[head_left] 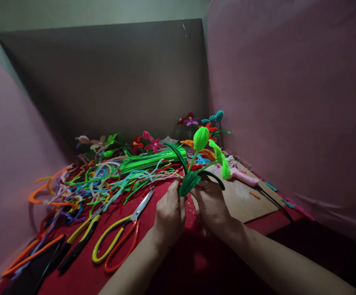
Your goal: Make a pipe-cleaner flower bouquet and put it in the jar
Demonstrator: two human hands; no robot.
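Observation:
Between my two hands stands a pipe-cleaner flower (201, 139) with a bright green bud, a drooping bright green bloom (219, 157) and dark green leaves (189, 183). My left hand (170, 207) is closed around the base of the stems, below the leaves. Close beside it, my right hand (210, 200) is also closed on the stem base, fingers partly hidden behind the leaf. The lower stem is covered by the hands. Scissors (131, 225) with one yellow and one red handle lie to the left of my left hand.
Loose coloured pipe cleaners (104, 184) and a green bundle (153, 159) cover the left and back of the red table. Yellow-black pliers (81, 237) lie at left. A pink glue gun (242, 176) rests on a board (245, 205) at right. Finished flowers (153, 144) stand behind.

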